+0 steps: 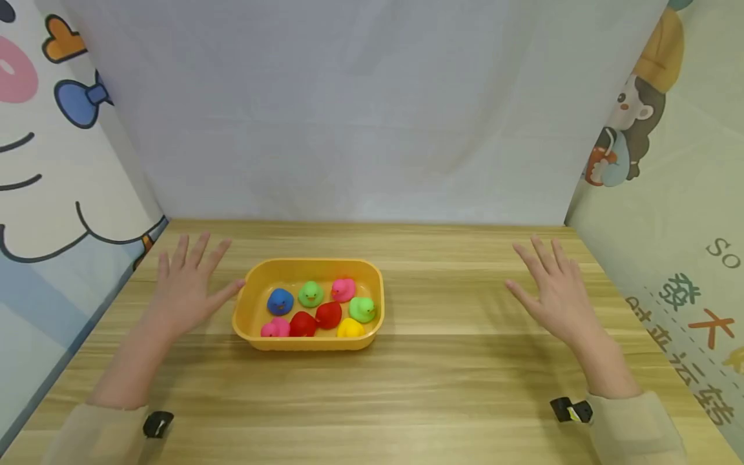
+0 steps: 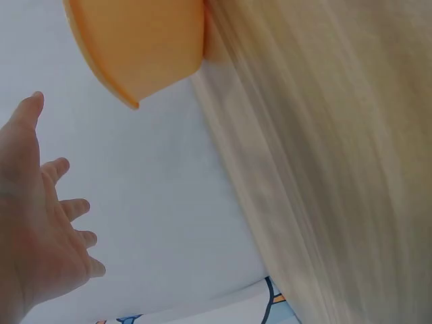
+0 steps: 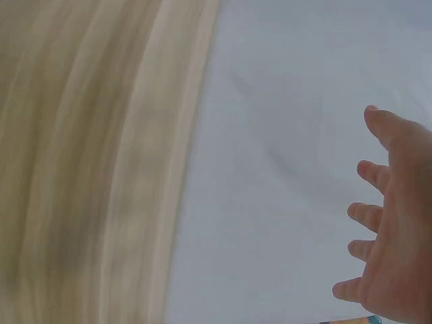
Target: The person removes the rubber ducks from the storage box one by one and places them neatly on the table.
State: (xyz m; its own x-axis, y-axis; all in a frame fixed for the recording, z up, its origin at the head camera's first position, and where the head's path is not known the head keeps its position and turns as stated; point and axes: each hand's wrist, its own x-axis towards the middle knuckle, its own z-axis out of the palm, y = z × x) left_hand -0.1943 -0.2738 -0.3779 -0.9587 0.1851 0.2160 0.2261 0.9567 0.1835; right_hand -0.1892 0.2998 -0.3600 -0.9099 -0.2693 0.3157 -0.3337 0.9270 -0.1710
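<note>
In the head view a yellow-orange plastic basin (image 1: pixel 308 344) stands on the table, left of the middle. Inside lie several small toy ducks: a blue duck (image 1: pixel 280 301), green ducks, pink ducks, red ones and a yellow duck (image 1: pixel 351 328). My left hand (image 1: pixel 185 290) hovers with spread fingers just left of the basin, its thumb near the rim; the left wrist view shows a gap between that hand (image 2: pixel 47 223) and the basin (image 2: pixel 145 47). Far to the right, my right hand (image 1: pixel 555 294) is held above the table, fingers spread, holding nothing.
The wood-grain table (image 1: pixel 442 400) reaches back to a pale cloth (image 1: pixel 360 116). Printed cartoon panels flank it: a white figure (image 1: pixel 46 181) on the left and a sheet with a cartoon girl (image 1: pixel 628 123) on the right. Both sleeves carry a small black device.
</note>
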